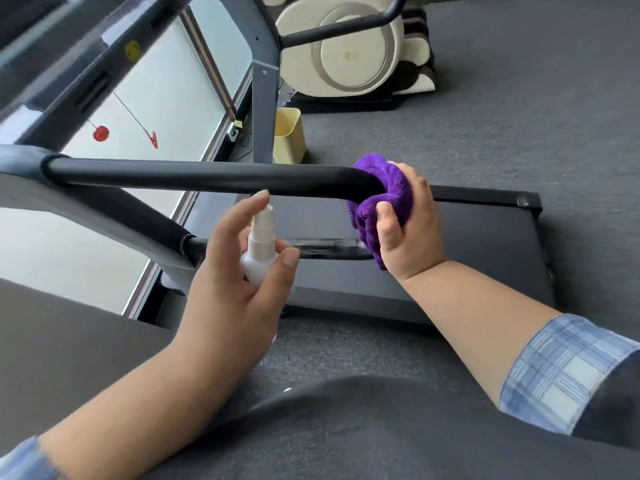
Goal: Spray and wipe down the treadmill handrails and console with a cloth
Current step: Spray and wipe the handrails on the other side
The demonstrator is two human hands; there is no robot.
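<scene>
A black treadmill handrail (207, 174) runs across the middle of the view from the grey console frame (20, 164) at the left. My right hand (408, 230) grips a purple cloth (384, 188) wrapped round the handrail's right end. Just below the rail, my left hand (235, 271) holds a small white spray bottle (259, 251), thumb beside its body and forefinger raised near the nozzle top. The treadmill belt deck (450, 258) lies underneath.
A frosted window (162, 109) stands behind the treadmill at the left, with a red safety clip (152, 138) hanging on a cord. A yellow bin (289, 136) sits on the grey carpet past the upright. A cream massage chair (346, 46) stands at the back.
</scene>
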